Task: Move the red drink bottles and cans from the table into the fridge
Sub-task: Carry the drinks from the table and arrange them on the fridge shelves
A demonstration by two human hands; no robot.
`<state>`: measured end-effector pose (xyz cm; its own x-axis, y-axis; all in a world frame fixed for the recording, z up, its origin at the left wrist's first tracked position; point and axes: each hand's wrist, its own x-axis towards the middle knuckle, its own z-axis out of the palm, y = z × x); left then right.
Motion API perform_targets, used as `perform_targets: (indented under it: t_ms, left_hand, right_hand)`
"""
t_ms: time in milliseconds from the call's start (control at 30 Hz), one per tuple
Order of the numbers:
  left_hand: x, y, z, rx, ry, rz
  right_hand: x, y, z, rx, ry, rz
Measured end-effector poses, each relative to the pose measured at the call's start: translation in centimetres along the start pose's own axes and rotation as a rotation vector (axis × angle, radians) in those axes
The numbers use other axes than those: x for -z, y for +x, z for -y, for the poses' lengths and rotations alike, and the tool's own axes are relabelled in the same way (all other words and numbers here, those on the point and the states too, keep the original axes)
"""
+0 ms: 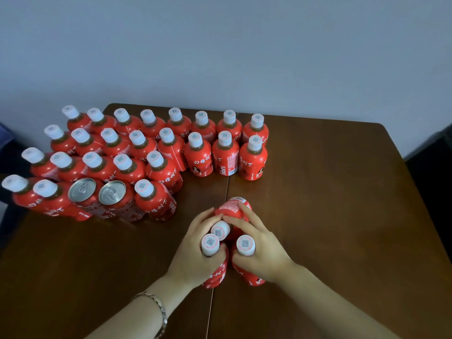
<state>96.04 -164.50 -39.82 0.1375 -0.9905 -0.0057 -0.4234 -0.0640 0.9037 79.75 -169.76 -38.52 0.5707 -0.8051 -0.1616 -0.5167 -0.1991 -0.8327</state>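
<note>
Your left hand (195,255) and right hand (263,250) close together, both curled round three red bottles (220,230) standing near front of table (342,228). Squeeze cluster inward, grip bodies below caps, lift straight up, level. Back-left stand other bottles (200,155), two cans (82,189). No fridge in view.

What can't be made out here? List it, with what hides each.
- The fridge: nowhere in the head view.
- The three gripped bottles: bodies mostly covered by the left hand and right hand; whether they rest on the table is unclear.
- The back-row bottles: labels hidden by the rows in front.
- The two cans: side print blurred.
</note>
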Motion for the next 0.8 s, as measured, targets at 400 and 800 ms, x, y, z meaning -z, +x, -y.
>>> perform_targets:
  t_ms: [400,800]
  left_hand:
    - [-0.6,0.6,-1.9,-0.071,0.104,-0.100]
    - [0.5,1.4,-8.6,-0.180,0.139,0.150]
  right_hand:
    - [-0.7,-0.2,0.3,0.017,0.136,-0.141]
    - [2.9,-4.9,4.6,-0.051,0.138,-0.329]
